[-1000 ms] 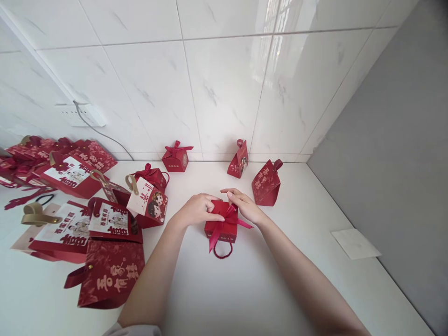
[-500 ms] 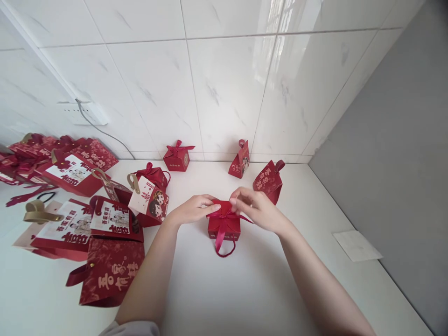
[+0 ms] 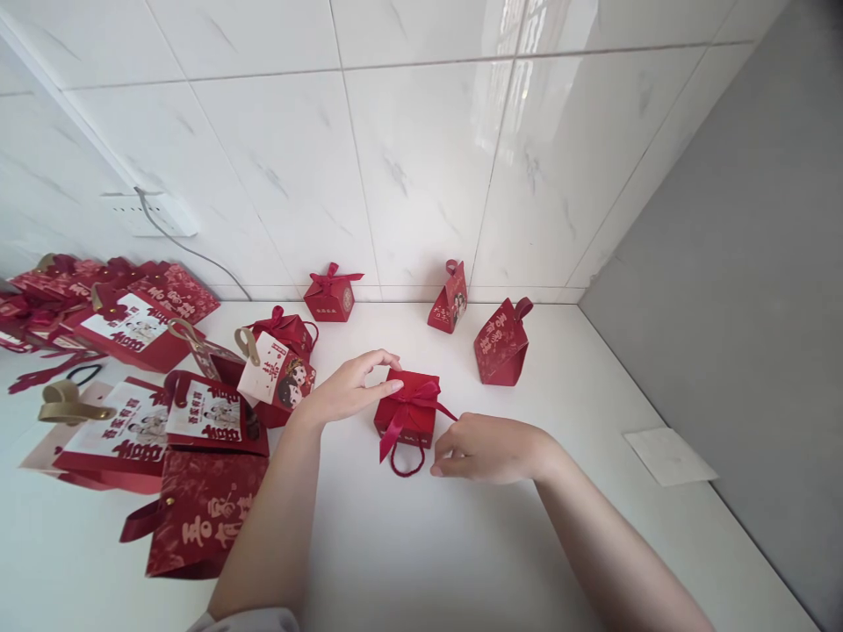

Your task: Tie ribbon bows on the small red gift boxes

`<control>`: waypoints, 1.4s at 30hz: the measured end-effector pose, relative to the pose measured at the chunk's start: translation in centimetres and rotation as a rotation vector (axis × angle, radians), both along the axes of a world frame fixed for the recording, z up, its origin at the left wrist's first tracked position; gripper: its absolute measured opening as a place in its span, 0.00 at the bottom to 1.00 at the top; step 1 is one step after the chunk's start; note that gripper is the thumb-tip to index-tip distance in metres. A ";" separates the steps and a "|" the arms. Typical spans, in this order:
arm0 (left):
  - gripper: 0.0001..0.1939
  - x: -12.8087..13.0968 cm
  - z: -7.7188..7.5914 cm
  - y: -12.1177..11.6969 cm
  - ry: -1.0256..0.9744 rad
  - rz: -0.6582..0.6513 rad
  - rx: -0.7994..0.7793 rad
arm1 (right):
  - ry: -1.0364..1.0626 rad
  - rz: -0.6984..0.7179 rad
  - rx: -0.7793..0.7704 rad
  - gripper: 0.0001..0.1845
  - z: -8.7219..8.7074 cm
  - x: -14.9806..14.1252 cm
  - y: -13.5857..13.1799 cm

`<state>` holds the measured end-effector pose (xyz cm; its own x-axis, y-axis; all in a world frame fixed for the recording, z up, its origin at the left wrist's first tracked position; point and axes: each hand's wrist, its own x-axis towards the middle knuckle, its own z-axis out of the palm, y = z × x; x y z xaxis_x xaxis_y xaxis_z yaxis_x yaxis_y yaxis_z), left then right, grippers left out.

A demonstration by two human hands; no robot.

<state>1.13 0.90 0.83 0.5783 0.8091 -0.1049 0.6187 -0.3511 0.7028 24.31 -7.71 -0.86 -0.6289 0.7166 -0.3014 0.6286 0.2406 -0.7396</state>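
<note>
A small red gift box [image 3: 414, 421] with a red ribbon bow [image 3: 409, 395] and a cord loop sits on the white tabletop [image 3: 461, 544]. My left hand [image 3: 342, 391] grips its left side, thumb and forefinger curled around the top edge. My right hand [image 3: 491, 449] rests on the table just right of the box, fingers curled, pinching one tail of the ribbon that stretches out from the bow.
Several red gift bags and boxes lie piled at the left [image 3: 164, 412]. Along the tiled wall stand a bowed red box [image 3: 329, 297], a small pointed box [image 3: 450, 300] and a red bag [image 3: 501, 342]. A white paper [image 3: 668, 456] lies at right by the grey wall.
My right hand has left the top of the bow and dropped to the table at the box's right, drawing a ribbon tail out. The box has shifted slightly left.
</note>
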 end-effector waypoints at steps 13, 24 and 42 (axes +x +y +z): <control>0.10 1.3 -1.2 0.0 0.057 -0.113 -0.016 | 0.022 -0.396 -0.055 0.27 -2.1 1.7 3.4; 0.11 1.2 -1.7 0.4 0.069 -0.125 0.008 | 0.310 -0.254 -0.143 0.18 -2.9 1.8 4.1; 0.18 -2.2 0.0 0.7 0.060 -0.102 -0.068 | 0.435 -0.507 -0.018 0.20 -2.9 2.1 4.5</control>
